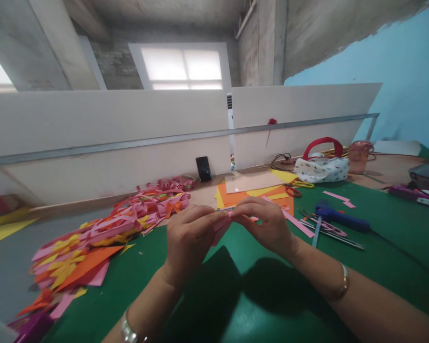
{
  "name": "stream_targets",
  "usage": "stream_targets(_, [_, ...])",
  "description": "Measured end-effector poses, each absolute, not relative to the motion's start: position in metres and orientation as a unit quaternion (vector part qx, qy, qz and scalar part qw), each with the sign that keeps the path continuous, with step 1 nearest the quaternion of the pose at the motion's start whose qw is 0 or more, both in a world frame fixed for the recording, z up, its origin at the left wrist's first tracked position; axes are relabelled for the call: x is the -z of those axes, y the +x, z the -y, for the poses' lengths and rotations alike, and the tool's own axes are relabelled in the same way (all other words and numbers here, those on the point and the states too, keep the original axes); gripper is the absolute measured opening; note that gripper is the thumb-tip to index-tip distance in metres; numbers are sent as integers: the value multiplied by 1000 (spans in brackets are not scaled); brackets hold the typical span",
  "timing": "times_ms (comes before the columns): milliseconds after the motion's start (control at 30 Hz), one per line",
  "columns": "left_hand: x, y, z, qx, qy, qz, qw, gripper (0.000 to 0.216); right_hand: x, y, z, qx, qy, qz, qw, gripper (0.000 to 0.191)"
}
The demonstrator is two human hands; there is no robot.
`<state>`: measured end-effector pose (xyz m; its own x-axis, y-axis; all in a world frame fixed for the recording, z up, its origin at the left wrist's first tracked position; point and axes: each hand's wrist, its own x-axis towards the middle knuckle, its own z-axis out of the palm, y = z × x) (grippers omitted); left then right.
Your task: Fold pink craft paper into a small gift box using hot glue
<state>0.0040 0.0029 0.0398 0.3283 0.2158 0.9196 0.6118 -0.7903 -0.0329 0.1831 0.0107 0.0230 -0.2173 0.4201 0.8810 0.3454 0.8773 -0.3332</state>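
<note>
My left hand (189,236) and my right hand (266,224) meet above the green table cover (236,305), fingers pinched together. Between them they hold a small folded piece of pink paper (224,223), mostly hidden by the fingers. A pink paper strip (297,223) lies on the cover just right of my right hand. A bracelet sits on each wrist.
A heap of pink, yellow and orange paper cut-outs (103,233) covers the left. Orange and yellow sheets (253,190) lie behind the hands. A blue glue gun (339,216), scissors (293,190), a patterned bag with red handle (321,166), a phone (203,168) and white partition boards stand beyond.
</note>
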Motion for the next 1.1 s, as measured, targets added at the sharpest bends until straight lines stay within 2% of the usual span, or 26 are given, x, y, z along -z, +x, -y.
stream_targets(300, [-33,9,-3,520,-796,271,151,8,-21,184,-13,-30,-252,801,542,12])
stream_targets(467, [-35,8,-4,517,-791,287,154,8,-23,185,-13,-151,-235,786,551,11])
stream_targets(600, [-36,9,-3,512,-786,293,186,9,-22,184,-14,-207,-225,775,553,30])
stream_targets(767, [-34,10,-2,514,-767,316,218,14,-21,183,-14,-193,-243,784,538,18])
stream_targets(967, [-38,10,0,510,-778,295,218,19,-22,185,-17,-214,-226,789,529,19])
stream_targets(1100, [-40,10,1,495,-790,287,222,13,-23,187,-17,-224,-224,798,513,17])
